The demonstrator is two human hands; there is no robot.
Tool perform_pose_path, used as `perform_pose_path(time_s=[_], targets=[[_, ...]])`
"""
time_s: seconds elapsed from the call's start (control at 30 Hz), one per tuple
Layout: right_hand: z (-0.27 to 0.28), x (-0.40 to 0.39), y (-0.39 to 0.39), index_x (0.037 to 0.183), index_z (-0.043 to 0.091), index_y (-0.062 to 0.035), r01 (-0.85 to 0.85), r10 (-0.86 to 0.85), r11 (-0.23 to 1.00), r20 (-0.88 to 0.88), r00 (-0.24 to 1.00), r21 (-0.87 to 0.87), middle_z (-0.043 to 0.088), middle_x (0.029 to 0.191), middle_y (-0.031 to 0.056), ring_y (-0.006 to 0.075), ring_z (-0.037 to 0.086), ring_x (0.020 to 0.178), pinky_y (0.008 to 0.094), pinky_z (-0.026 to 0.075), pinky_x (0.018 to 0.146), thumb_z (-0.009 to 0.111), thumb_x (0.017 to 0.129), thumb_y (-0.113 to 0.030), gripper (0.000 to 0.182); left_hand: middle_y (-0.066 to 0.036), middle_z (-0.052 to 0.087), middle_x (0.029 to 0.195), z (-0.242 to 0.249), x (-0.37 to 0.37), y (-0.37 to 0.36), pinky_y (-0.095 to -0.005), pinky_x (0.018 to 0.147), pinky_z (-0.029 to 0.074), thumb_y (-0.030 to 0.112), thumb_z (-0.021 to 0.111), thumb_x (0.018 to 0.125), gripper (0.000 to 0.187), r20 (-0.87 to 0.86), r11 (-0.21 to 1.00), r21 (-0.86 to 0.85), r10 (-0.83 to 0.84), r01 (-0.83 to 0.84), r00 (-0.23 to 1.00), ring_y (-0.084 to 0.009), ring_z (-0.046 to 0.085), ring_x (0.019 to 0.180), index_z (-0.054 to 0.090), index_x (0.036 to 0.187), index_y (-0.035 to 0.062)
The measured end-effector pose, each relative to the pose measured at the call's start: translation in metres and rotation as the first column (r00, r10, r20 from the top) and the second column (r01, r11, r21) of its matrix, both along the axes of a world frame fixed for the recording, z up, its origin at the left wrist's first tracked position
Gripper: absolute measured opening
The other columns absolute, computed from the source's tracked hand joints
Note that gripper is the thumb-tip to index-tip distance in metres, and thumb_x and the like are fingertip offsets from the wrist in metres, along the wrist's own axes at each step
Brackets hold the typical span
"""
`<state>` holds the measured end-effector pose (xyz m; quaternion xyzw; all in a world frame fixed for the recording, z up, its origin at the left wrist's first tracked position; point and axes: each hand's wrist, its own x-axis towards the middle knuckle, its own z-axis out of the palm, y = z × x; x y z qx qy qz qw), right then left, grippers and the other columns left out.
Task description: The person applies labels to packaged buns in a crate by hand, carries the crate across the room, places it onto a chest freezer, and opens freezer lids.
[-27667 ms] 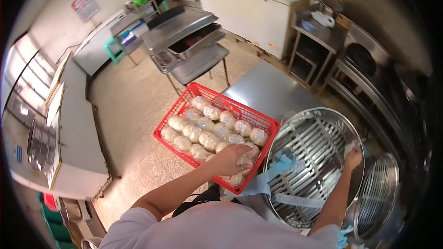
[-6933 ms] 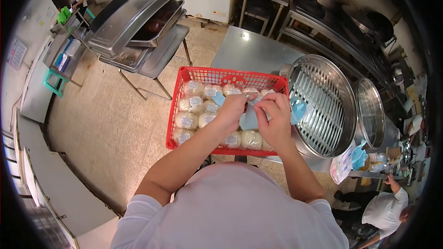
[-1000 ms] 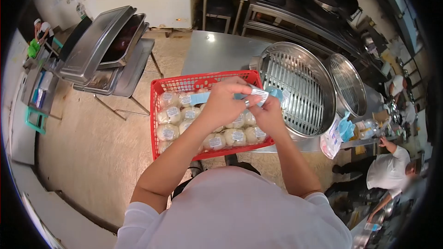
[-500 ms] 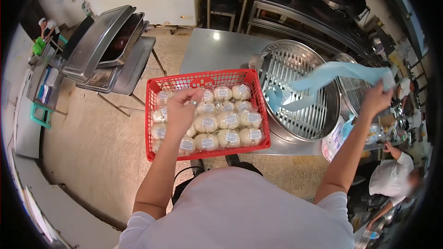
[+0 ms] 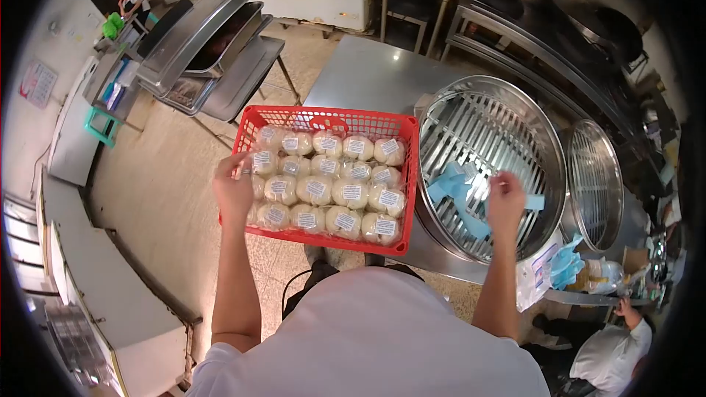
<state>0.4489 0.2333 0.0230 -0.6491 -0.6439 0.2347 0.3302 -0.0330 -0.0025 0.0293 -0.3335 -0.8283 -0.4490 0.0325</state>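
A red plastic basket (image 5: 407, 176) holds rows of round white buns (image 5: 351, 192), each in clear wrap with a printed label. At the basket's left rim, my left hand (image 5: 234, 190) has its fingers closed over the edge. My right hand (image 5: 506, 206) is above a large round metal steamer (image 5: 553, 143) with a slatted bottom. Its fingers are curled together, and no object shows in them. Beneath that hand, a light blue strip (image 5: 462, 195) lies crumpled on the slats, partly hidden by the hand.
A second steamer tray (image 5: 594, 184) leans to the right on the steel table (image 5: 353, 73). Near it are a white plastic pack (image 5: 535, 279) and blue crumpled plastic (image 5: 566, 263). Lidded metal trays (image 5: 198, 44) stand at left. A co-worker (image 5: 614, 353) is at lower right, another person (image 5: 132, 4) far left.
The blue strip, raised in my right hand before, now lies in the steamer. My right hand has come down and left. My left hand moved from above the buns to the basket's left rim.
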Motion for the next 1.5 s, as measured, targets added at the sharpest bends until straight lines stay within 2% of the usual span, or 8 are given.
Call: perform_pose_path(time_s=[0.13, 0.23, 0.33, 0.6, 0.77, 1.2, 1.3, 1.5], targets=[[-0.002, -0.081, -0.08, 0.108, 0.068, 0.004, -0.477, 0.263, 0.736, -0.447, 0.855, -0.48, 0.071, 0.085, 0.0158, 0.0264, 0.071, 0.075, 0.0422, 0.053, 0.067, 0.07, 0.1, -0.026, 0.031, -0.02, 0.077, 0.101, -0.058, -0.071, -0.041, -0.0397, 0.086, 0.055, 0.026, 0.069, 0.099, 0.031, -0.342, 0.856, -0.344, 0.269, -0.387, 0.9, -0.0327, 0.073, 0.095, 0.077, 0.109, -0.0027], [-0.027, -0.108, -0.095, 0.103, 0.064, 0.0049, -0.521, 0.485, 0.822, -0.199, 0.852, -0.228, 0.069, 0.088, 0.0233, 0.0389, 0.069, 0.081, 0.0482, 0.052, 0.074, 0.068, 0.1, -0.026, 0.031, -0.024, 0.075, 0.089, -0.052, -0.09, -0.045, -0.0447, 0.08, 0.056, 0.035, 0.066, 0.1, 0.041, 0.387, 0.901, -0.433, 0.204, -0.018, 0.899, -0.0397, 0.073, 0.086, 0.075, 0.109, -0.0035], [-0.036, -0.125, -0.102, 0.102, 0.061, 0.0054, -0.384, 0.359, 0.905, -0.155, 0.92, -0.183, 0.068, 0.089, 0.0258, 0.0408, 0.067, 0.083, 0.0485, 0.051, 0.077, 0.066, 0.101, -0.029, 0.035, -0.025, 0.072, 0.077, -0.044, -0.084, -0.046, -0.0456, 0.072, 0.056, 0.038, 0.066, 0.1, 0.043, 0.174, 0.883, -0.469, 0.109, -0.016, 0.979, -0.0376, 0.074, 0.075, 0.073, 0.104, -0.0042], [-0.044, -0.143, -0.109, 0.099, 0.059, 0.0036, -0.387, 0.384, 0.92, 0.059, 0.921, 0.061, 0.064, 0.09, 0.024, 0.0473, 0.062, 0.083, 0.0523, 0.05, 0.078, 0.068, 0.096, -0.017, 0.023, -0.028, 0.071, 0.084, -0.035, -0.078, -0.059, -0.0474, 0.071, 0.055, 0.035, 0.072, 0.097, 0.039, 0.197, 0.896, -0.443, 0.136, -0.036, 0.971, -0.0398, 0.073, 0.081, 0.069, 0.095, -0.0039], [-0.053, -0.164, -0.118, 0.096, 0.06, 0.002, -0.432, 0.38, 0.889, -0.285, 0.88, -0.149, 0.063, 0.086, 0.0076, 0.0152, 0.059, 0.079, 0.0334, 0.05, 0.073, 0.068, 0.095, -0.004, 0.01, -0.027, 0.069, 0.079, -0.043, -0.095, -0.108, -0.0488, 0.067, 0.052, 0.026, 0.075, 0.095, 0.032, 0.29, 0.933, -0.357, 0.157, -0.046, 0.944, -0.041, 0.067, 0.072, 0.065, 0.09, -0.0047], [-0.018, -0.373, -0.198, 0.096, 0.059, -0.0014, -0.748, 0.63, 0.651, -0.459, 0.627, -0.127, 0.061, 0.088, 0.0025, 0.0123, 0.056, 0.078, 0.0292, 0.048, 0.073, 0.066, 0.095, -0.002, 0.007, -0.014, 0.062, 0.068, -0.003, -0.161, -0.351, -0.0416, 0.057, 0.049, 0.029, 0.073, 0.1, 0.038, 0.26, 0.871, -0.178, 0.491, -0.459, 0.831, -0.0215, 0.06, 0.061, 0.062, 0.083, -0.0038], [0.028, -0.419, -0.252, 0.095, 0.057, -0.0029, -0.812, 0.706, 0.575, -0.44, 0.555, -0.101, 0.06, 0.086, 0.0013, 0.0107, 0.056, 0.078, 0.0285, 0.048, 0.072, 0.064, 0.095, -0.002, 0.007, -0.019, 0.064, 0.071, 0.055, -0.166, -0.427, -0.0448, 0.062, 0.05, 0.025, 0.072, 0.098, 0.033, 0.416, 0.816, -0.199, 0.572, -0.543, 0.707, -0.0292, 0.062, 0.064, 0.06, 0.084, -0.003], [0.02, -0.59, -0.316, 0.091, 0.055, -0.0027, -0.942, 0.867, 0.328, -0.372, 0.331, -0.073, 0.06, 0.085, 0.0024, 0.0112, 0.055, 0.079, 0.0287, 0.048, 0.071, 0.064, 0.093, 0.0, 0.01, -0.023, 0.068, 0.075, 0.0, -0.216, -0.537, -0.0463, 0.065, 0.051, 0.025, 0.075, 0.096, 0.032, 0.41, 0.602, -0.207, 0.769, -0.772, 0.49, -0.0335, 0.064, 0.067, 0.065, 0.087, -0.0039]])
